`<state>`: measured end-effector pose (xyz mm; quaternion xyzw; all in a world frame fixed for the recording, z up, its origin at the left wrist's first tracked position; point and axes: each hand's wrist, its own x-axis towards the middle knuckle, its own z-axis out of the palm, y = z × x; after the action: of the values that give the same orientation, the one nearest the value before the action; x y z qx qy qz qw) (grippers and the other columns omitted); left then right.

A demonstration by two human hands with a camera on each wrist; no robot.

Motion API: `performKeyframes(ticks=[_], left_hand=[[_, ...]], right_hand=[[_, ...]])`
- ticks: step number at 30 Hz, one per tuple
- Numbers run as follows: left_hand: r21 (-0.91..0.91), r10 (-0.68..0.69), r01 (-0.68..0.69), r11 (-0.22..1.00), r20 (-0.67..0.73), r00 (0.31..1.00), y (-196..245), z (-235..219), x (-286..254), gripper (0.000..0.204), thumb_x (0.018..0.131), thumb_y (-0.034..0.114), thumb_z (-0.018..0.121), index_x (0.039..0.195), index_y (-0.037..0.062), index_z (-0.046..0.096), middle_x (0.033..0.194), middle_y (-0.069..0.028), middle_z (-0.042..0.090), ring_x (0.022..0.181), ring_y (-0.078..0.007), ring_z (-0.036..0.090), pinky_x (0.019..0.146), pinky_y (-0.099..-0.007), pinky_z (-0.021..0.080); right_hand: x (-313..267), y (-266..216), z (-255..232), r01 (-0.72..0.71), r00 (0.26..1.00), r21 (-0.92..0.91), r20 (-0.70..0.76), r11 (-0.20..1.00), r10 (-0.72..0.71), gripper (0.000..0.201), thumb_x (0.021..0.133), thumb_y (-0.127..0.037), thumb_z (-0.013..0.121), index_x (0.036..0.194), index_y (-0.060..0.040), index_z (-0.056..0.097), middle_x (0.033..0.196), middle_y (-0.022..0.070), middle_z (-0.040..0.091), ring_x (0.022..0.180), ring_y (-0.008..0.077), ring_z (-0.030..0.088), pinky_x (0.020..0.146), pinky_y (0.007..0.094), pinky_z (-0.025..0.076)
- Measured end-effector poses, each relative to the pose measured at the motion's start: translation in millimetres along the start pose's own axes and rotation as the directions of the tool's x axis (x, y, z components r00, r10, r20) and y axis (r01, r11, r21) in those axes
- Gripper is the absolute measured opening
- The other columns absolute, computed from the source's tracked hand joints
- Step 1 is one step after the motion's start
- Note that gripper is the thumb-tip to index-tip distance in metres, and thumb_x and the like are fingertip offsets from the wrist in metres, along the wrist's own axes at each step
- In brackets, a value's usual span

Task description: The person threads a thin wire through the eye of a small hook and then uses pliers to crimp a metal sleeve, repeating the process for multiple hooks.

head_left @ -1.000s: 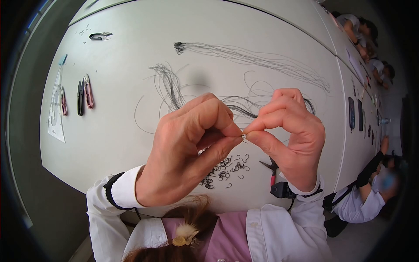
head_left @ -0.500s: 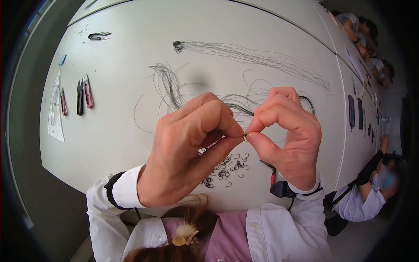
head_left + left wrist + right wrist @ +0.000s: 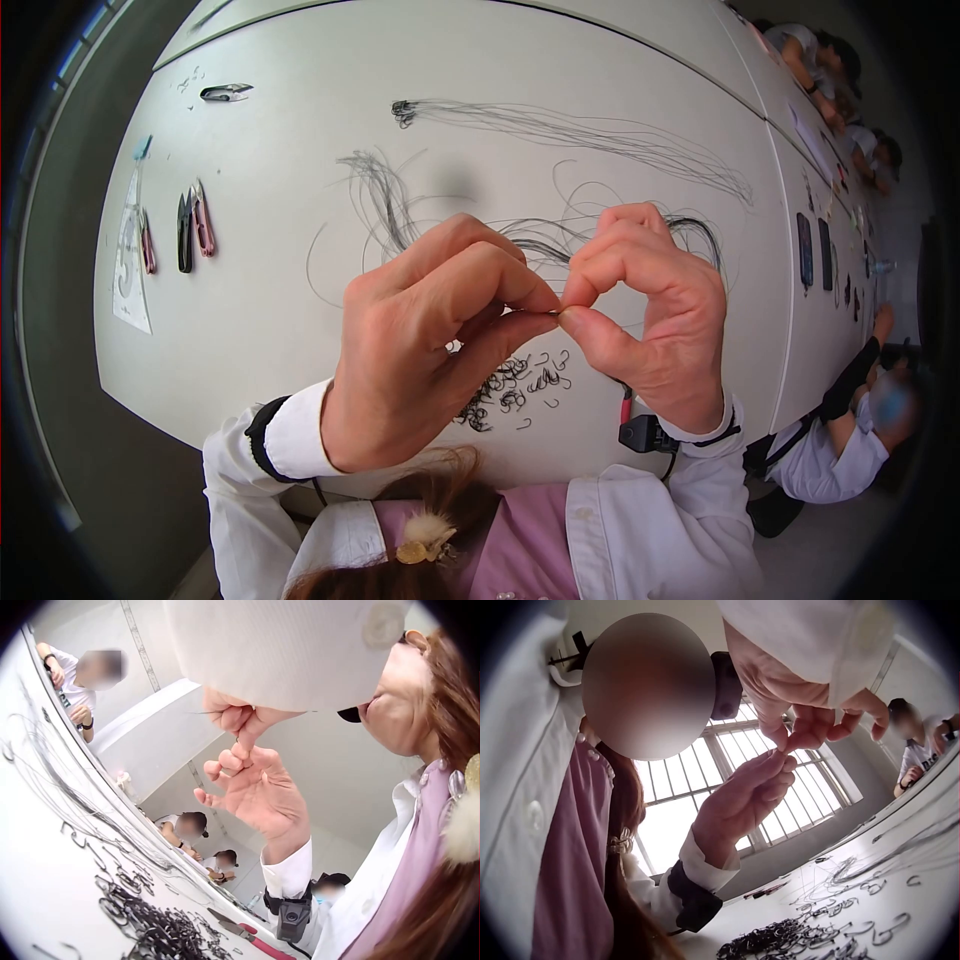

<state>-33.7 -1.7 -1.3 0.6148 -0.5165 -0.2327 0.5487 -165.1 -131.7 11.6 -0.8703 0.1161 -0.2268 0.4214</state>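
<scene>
My left hand (image 3: pixel 430 330) and right hand (image 3: pixel 680 330) meet fingertip to fingertip above the table. Each pinches with thumb and forefinger. In the left wrist view a thin line (image 3: pixel 304 712) sticks out on both sides of the left hand's fingers. A tiny dark curved piece, like a fish hook (image 3: pixel 238 739), shows between the two hands; most of it is hidden by the fingertips. Below them lies a pile of loose black fish hooks (image 3: pixel 512 400). Red-handled pliers (image 3: pixel 255 939) lie beside the pile, partly covered by the right hand in the head view.
A bundle of lines (image 3: pixel 590 130) with hooks at one end stretches across the far table. Another loose line bundle (image 3: pixel 392 205) lies behind my hands. To the left are black snips (image 3: pixel 184 230), pink snips (image 3: pixel 203 225) and a clear set square (image 3: pixel 130 290). Other people sit at right.
The right hand has shifted slightly left, and its knuckles sit lower. The small shiny bit seen between the fingertips earlier is now covered. The left hand keeps its pinch.
</scene>
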Motion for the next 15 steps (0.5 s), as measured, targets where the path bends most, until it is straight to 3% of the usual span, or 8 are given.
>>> performKeyframes(ticks=[6,15], left_hand=[[0.12,0.114,-0.116,0.986,0.021,0.993,-1.0,-3.3,1.4,0.014,0.07,-0.008,0.068,0.076,0.0007,0.058,0.082,-0.0064,0.054,0.062,-0.0094,0.052,0.053,-0.0225,0.041],[0.063,0.094,-0.097,0.993,0.047,0.994,0.0,-7.4,1.9,0.014,0.073,-0.009,0.064,0.079,0.0008,0.057,0.083,-0.0065,0.052,0.064,-0.0086,0.05,0.054,-0.0214,0.041]], right_hand=[[-0.4,1.6,-3.9,-0.039,0.997,0.022,0.068,0.999,0.038,0.01,0.07,-0.005,0.068,0.07,-0.0074,0.058,0.069,-0.0008,0.058,0.074,0.0177,0.046,0.073,0.029,0.038],[-0.2,0.5,-1.2,-0.024,0.981,-0.001,0.191,1.0,0.024,0.01,0.079,-0.006,0.063,0.083,-0.0057,0.054,0.081,0.0027,0.053,0.084,0.0217,0.044,0.073,0.032,0.038]])
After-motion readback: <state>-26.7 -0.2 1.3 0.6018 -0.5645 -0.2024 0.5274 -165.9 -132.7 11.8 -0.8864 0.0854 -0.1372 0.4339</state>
